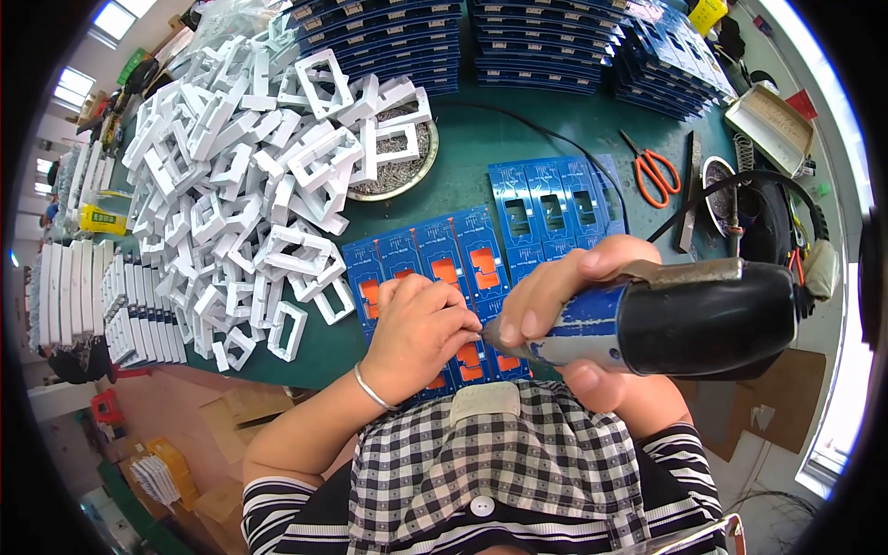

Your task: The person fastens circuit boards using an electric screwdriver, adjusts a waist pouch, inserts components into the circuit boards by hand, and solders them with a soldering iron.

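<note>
My right hand (555,291) is wrapped round an electric screwdriver (708,319) with a black and blue body, held almost level. Its tapered tip points left and meets the fingertips of my left hand (418,326). Those fingers are pinched together; whatever they hold is too small or hidden to make out. Beneath both hands lies a blue panel (413,242) with several rectangular cut-outs, through which orange pieces (445,270) show. The hands cover part of its middle. A second blue panel (524,188), with open cut-outs, lies just beyond it to the right.
White plastic frames (242,185) are heaped on the left, partly over a bowl of small screws (407,171). Stacks of blue panels (541,46) stand at the back. Orange-handled scissors (656,176), a dark bar (689,192) and a cable (555,137) lie on the green tabletop (462,148).
</note>
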Tool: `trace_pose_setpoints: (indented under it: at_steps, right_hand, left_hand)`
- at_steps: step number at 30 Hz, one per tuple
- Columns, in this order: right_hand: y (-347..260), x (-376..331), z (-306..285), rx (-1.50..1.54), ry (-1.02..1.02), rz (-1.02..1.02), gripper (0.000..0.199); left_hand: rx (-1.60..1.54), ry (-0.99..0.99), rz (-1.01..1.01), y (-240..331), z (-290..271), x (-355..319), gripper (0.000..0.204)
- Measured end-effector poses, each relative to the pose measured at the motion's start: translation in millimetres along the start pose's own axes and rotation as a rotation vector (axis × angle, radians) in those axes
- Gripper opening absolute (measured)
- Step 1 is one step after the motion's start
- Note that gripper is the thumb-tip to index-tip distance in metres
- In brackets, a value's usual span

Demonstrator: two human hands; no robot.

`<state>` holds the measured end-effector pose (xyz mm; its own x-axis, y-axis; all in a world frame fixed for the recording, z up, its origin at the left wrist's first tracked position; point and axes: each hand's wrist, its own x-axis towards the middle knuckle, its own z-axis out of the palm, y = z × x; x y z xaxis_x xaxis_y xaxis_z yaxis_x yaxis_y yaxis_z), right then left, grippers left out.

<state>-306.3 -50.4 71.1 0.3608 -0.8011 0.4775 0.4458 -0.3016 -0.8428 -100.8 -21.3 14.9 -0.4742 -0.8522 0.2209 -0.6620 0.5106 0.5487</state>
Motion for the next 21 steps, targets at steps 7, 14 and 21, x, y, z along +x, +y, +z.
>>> trace_pose_setpoints:
  at_steps: [7, 14, 21]
  right_hand:
    - [-0.2, 3.3, 2.0, -0.224, -0.132, -0.024, 0.060]
    - [-8.2, 4.8, 8.6, -0.384, -0.182, 0.029, 0.061]
    - [16.7, 1.2, 22.5, 0.097, -0.013, -0.033, 0.058]
  left_hand:
    - [0.010, 0.014, 0.012, -1.8, 2.9, -1.4, 0.018]
    - [0.006, 0.046, 0.015, -3.4, 5.0, -3.8, 0.019]
    - [-0.022, 0.052, 0.022, -3.3, 5.5, -1.5, 0.020]
